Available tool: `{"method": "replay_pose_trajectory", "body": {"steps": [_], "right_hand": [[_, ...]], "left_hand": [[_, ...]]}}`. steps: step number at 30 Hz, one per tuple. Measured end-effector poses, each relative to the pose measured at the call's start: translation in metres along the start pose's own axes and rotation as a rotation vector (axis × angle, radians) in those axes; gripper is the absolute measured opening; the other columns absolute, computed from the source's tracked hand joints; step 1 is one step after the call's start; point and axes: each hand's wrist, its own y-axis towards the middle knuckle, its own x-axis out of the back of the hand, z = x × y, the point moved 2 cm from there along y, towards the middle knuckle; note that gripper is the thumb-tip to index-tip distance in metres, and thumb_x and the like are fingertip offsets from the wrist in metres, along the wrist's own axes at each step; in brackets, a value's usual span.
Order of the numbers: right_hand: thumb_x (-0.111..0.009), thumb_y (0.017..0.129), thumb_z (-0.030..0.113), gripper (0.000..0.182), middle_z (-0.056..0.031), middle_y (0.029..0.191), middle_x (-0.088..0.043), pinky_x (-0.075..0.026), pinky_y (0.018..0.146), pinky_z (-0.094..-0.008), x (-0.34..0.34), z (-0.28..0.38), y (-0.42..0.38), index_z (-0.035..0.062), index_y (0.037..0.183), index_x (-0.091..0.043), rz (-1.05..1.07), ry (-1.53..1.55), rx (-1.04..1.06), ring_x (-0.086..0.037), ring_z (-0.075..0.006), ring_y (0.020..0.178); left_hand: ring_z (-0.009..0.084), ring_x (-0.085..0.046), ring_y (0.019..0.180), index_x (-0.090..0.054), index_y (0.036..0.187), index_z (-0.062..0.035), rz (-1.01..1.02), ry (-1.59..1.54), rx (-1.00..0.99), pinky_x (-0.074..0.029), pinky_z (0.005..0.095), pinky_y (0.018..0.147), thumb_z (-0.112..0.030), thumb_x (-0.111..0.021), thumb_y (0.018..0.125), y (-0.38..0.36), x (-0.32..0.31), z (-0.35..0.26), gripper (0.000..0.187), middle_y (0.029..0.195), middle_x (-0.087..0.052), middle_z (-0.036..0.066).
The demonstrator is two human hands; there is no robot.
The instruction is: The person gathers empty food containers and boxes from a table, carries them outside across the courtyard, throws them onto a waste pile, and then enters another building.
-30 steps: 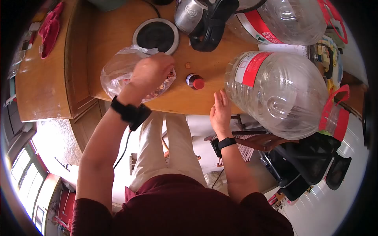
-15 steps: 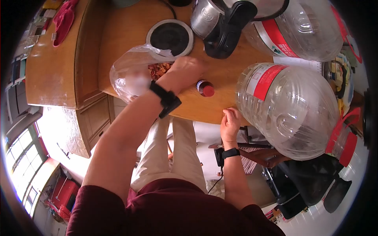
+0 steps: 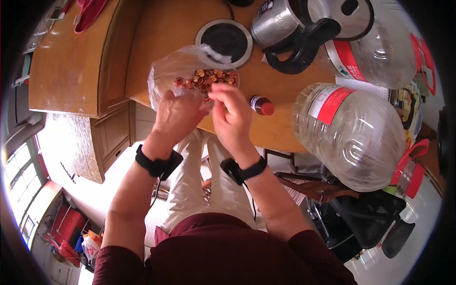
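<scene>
A clear plastic bag (image 3: 166, 71) lies near the table's front edge, with reddish-brown dried slices (image 3: 209, 78) spilling into view at its mouth. My left hand (image 3: 180, 111) is at the near edge of the bag, fingers bent together against the plastic. To its right, my right hand (image 3: 232, 116) is closed, its fingers curled in front of the slices; whatever is between its fingertips is hidden. The two hands are close together, fingertips nearly meeting. A small dark bottle with a red cap (image 3: 262, 106) lies just right of my right hand.
A round black hot plate (image 3: 224, 42) sits behind the bag. Steel kettles (image 3: 278, 26) with black handles stand at the back right. Large clear water bottles, one nearer (image 3: 361, 137) and one farther (image 3: 380, 57), fill the right side. A wooden cabinet (image 3: 71, 61) is at left.
My left hand has drawn back from across the slices to the bag's near edge. My right hand has risen from the table edge and moved left to the slices. The view has shifted slightly.
</scene>
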Motion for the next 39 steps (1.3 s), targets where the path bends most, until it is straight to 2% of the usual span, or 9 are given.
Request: {"method": "replay_pose_trajectory", "body": {"steps": [3,9,11,12,16,24,27,31,39], "right_hand": [[-0.056,0.074,-0.004,0.028,-0.0152,0.107,-0.054,-0.043,0.084,-0.0376,-0.014,-0.007,0.000,0.0021,0.101,-0.055,0.032,-0.106,0.007,-0.052,-0.0321,0.100],[-0.062,0.081,0.018,0.054,-0.0193,0.111,-0.049,-0.038,0.091,-0.0387,-0.018,-0.039,-0.025,-0.0041,0.122,-0.033,-0.102,-0.540,-0.138,-0.048,-0.0299,0.105],[-0.062,0.081,0.019,0.055,-0.0199,0.111,-0.048,-0.042,0.086,-0.0342,-0.022,-0.062,-0.025,-0.0055,0.121,-0.033,-0.191,-0.041,-0.626,-0.052,-0.0249,0.100],[-0.062,0.082,0.023,0.047,-0.0146,0.098,-0.056,-0.045,0.075,-0.0279,-0.024,-0.066,-0.021,-0.0071,0.112,-0.041,-0.279,0.032,-0.608,-0.056,-0.0165,0.086],[-0.060,0.083,0.018,0.021,-0.0046,0.073,-0.060,-0.046,0.062,-0.0266,-0.022,-0.077,-0.006,-0.0019,0.085,-0.057,-0.245,0.000,-0.615,-0.056,-0.0125,0.066],[-0.058,0.082,0.014,0.015,-0.0047,0.081,-0.061,-0.043,0.068,-0.0241,-0.020,-0.074,-0.016,0.0000,0.084,-0.060,-0.172,-0.058,-0.527,-0.055,-0.0099,0.074],[-0.057,0.084,0.013,0.013,-0.0011,0.081,-0.060,-0.042,0.065,-0.0214,-0.020,-0.055,-0.014,0.0016,0.087,-0.062,-0.159,0.094,-0.550,-0.053,-0.0065,0.073],[-0.057,0.084,0.012,0.011,0.0005,0.076,-0.058,-0.040,0.064,-0.0195,-0.016,-0.003,0.001,0.0015,0.082,-0.061,-0.184,0.454,-0.723,-0.051,-0.0054,0.066],[-0.050,0.087,0.014,0.011,0.0022,0.073,-0.055,-0.043,0.055,-0.0182,0.003,0.034,0.017,0.0056,0.087,-0.058,-0.241,0.514,-0.638,-0.051,-0.0047,0.062]], "left_hand": [[0.0191,-0.060,0.064,-0.058,0.069,-0.0102,0.136,-0.015,-0.002,-0.042,0.0349,0.066,-0.019,-0.061,0.069,-0.022,-0.010,-0.003,0.009,0.070,-0.059,0.004],[0.0194,-0.060,0.065,-0.058,0.065,-0.0111,-0.022,-0.066,0.002,-0.043,0.0337,0.068,-0.012,-0.057,0.065,-0.049,-0.006,0.016,0.001,0.068,-0.056,0.003],[0.0196,-0.060,0.066,-0.058,0.066,-0.0113,-0.013,-0.085,0.003,-0.043,0.0343,0.069,-0.012,-0.057,0.066,-0.052,-0.003,0.023,0.001,0.070,-0.056,0.004],[0.0199,-0.060,0.067,-0.059,0.067,-0.0115,-0.001,-0.097,-0.002,-0.043,0.0349,0.071,-0.012,-0.057,0.066,-0.054,-0.002,0.026,0.002,0.073,-0.057,0.004],[0.0210,-0.060,0.067,-0.061,0.069,-0.0109,-0.077,-0.125,-0.032,-0.043,0.0362,0.074,-0.012,-0.058,0.066,-0.059,-0.002,0.032,0.004,0.081,-0.058,0.006],[0.0228,-0.058,0.087,-0.064,0.076,-0.0106,0.090,-0.078,0.104,-0.041,0.0369,0.079,-0.010,-0.056,0.069,-0.058,0.006,0.038,0.010,0.109,-0.054,0.020],[0.0278,-0.058,0.079,-0.062,0.074,-0.0097,-0.050,-0.073,0.109,-0.042,0.0371,0.075,-0.011,-0.055,0.072,-0.061,0.002,0.043,0.007,0.114,-0.053,0.023],[0.0290,-0.058,0.078,-0.062,0.075,-0.0089,-0.048,-0.092,0.134,-0.041,0.0365,0.076,-0.009,-0.055,0.072,-0.064,0.021,0.042,0.007,0.119,-0.050,0.024],[0.0248,-0.059,0.079,-0.061,0.074,-0.0098,-0.121,-0.145,0.119,-0.041,0.0368,0.076,-0.008,-0.058,0.070,-0.073,0.068,0.023,0.005,0.117,-0.055,0.016]]}}
